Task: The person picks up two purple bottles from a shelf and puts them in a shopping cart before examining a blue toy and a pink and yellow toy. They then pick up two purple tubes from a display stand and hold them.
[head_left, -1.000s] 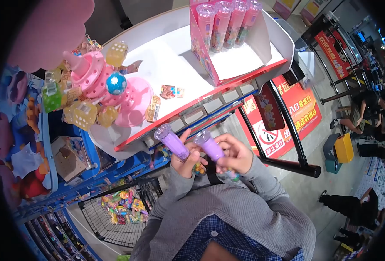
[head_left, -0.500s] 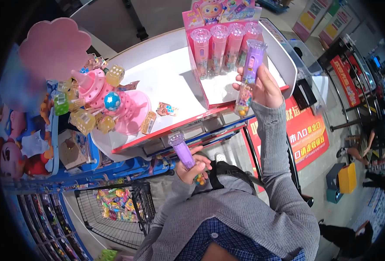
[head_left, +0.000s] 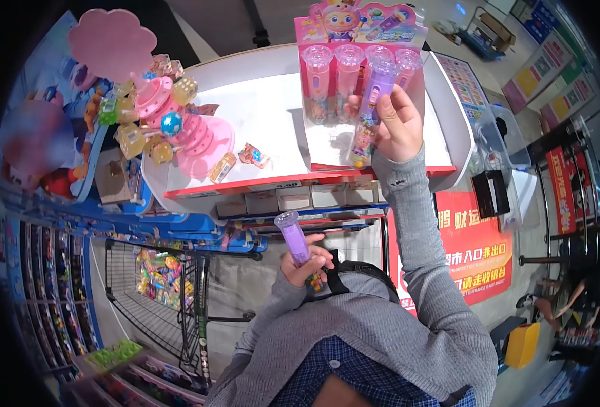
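Head view, looking down. The right hand (head_left: pixel 398 125), raised toward 12 o'clock, is closed around a purple tube (head_left: pixel 370 95); the fingers wrap its middle, the clear cap points to 12 o'clock and the candy-filled lower end hangs out below the palm. This tube lies across the front of the pink display box (head_left: pixel 408 20), which stands on the white counter (head_left: pixel 266 108). A row of pink tubes (head_left: pixel 317 81) stands upright in the box, and the purple tube and the hand cover part of that row, with pink tubes visible at its 9 o'clock and its 3 o'clock. The left hand (head_left: pixel 306 261), low and close to the chest near 6 o'clock, grips a second purple tube (head_left: pixel 293 237) by its lower half, cap tilted toward 11 o'clock; it is well apart from the box, with the red counter edge and the shelf front between them. At 9 o'clock of the box stand a pink tiered stand (head_left: pixel 201 139) hung with dice-shaped sweets and a blue ball (head_left: pixel 171 123); small packets (head_left: pixel 254 156) lie loose on the counter between stand and box. A wire basket (head_left: pixel 120 271) of wrapped sweets sits at 8 o'clock, and a red sign (head_left: pixel 473 251) at 4 o'clock.
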